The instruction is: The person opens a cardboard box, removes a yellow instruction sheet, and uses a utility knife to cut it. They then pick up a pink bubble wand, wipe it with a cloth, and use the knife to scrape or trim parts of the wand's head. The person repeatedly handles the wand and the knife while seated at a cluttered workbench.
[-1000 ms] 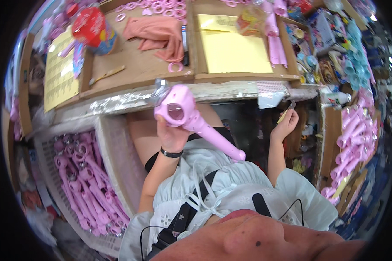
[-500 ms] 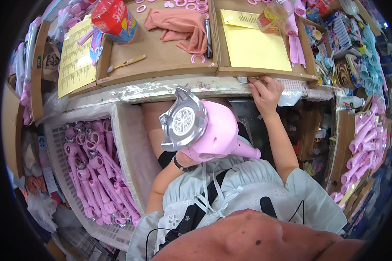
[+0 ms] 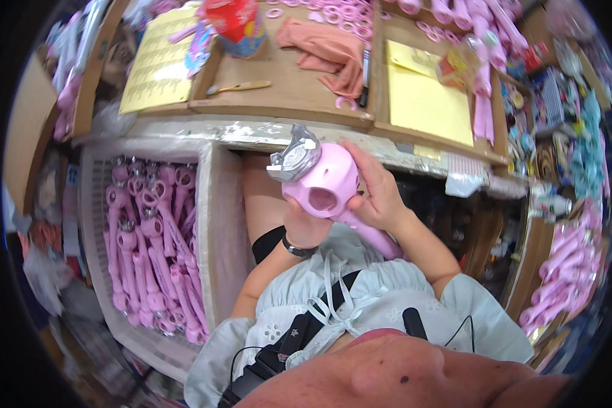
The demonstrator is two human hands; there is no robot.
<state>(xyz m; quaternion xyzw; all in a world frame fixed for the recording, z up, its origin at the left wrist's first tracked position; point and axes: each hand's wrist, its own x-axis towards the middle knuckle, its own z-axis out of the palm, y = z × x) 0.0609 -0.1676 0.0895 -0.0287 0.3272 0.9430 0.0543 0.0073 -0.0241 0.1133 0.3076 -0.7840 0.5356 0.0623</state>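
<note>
Both of my hands grip a pink plastic toy wand (image 3: 330,166) in front of my lap. Its rounded head has a round opening facing me, and a silver crown-shaped piece (image 3: 299,155) sits on its left end. The pink handle slants down to the right toward my dress. My left hand (image 3: 304,223) is closed around the underside of the head. From the right, my right hand (image 3: 377,190) wraps the head, thumb near the opening. Some fingertips of both hands are hidden behind the wand.
A white basket (image 3: 95,251) of similar pink wands stands at left. Along the bench edge (image 3: 251,132) lie cardboard trays with pink rings, an orange cloth (image 3: 330,54), a brush (image 3: 241,87) and yellow paper (image 3: 428,102). More pink parts (image 3: 561,265) are piled at right.
My right hand has left the bench edge and come onto the wand's head. The wand has turned so its opening shows more toward me. The view has shifted slightly.
</note>
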